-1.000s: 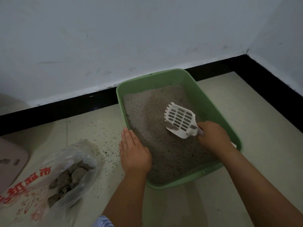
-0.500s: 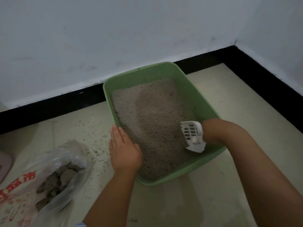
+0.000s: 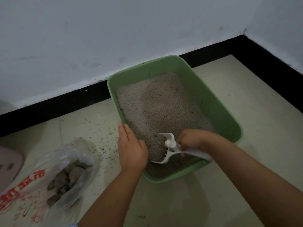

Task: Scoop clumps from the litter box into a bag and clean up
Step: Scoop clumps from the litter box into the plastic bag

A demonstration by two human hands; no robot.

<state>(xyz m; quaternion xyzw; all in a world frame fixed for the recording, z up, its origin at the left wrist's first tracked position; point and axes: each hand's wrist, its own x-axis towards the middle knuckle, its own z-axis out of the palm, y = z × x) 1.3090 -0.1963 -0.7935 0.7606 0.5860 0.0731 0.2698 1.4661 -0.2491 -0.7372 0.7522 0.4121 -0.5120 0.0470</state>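
Observation:
A green litter box [image 3: 218, 102] filled with grey litter [image 3: 157, 102] stands on the floor by the wall. My right hand [image 3: 191, 140] grips the handle of a white slotted scoop [image 3: 168, 149], whose head digs into the litter at the box's near end. My left hand [image 3: 131, 148] lies flat with straight fingers on the box's left rim, close beside the scoop. A clear plastic bag [image 3: 54, 174] with red print lies open on the floor at the left, holding several grey clumps [image 3: 67, 177].
Loose litter grains [image 3: 100, 136] are scattered on the tiles between bag and box. A black skirting [image 3: 49, 110] runs along the white wall, meeting a corner at the far right. A pinkish flat object [image 3: 8, 166] pokes in at the left edge.
My right hand has brought the scoop from above the middle of the litter to the box's near end and pushed it into the litter. My left hand has stayed on the rim.

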